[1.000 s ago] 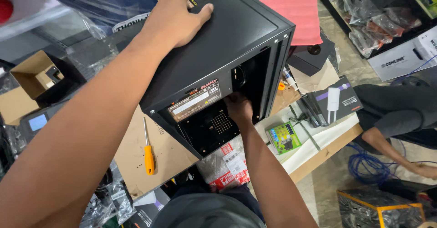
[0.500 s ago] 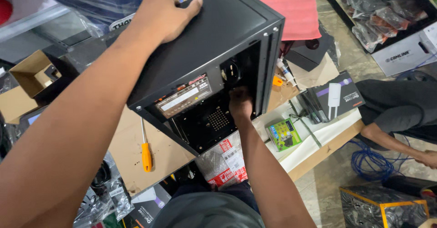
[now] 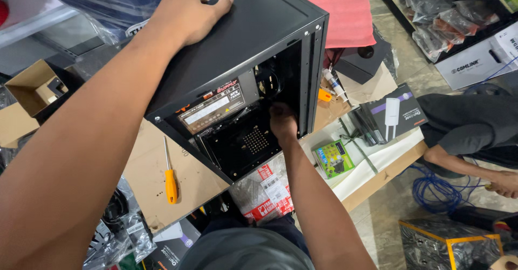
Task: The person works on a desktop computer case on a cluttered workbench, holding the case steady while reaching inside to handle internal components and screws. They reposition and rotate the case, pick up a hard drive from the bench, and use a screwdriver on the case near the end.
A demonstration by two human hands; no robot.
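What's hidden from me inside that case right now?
Head view only:
- Right hand: its fingers reach into the black metal computer case; the case frame and dark interior hide what they touch.
- Left hand lies flat on the case's top panel, covering what is beneath it.
- Orange-handled screwdriver: tip type too small to tell.

Left hand (image 3: pixel 186 14) on the computer case (image 3: pixel 253 38); right hand (image 3: pixel 283 123) inside it; screwdriver (image 3: pixel 170 179) lying left.

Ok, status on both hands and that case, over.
Left hand flat on top panel of black computer case. Right hand reaching inside the open side; grip hidden. Orange-handled screwdriver lies on cardboard beside the case.
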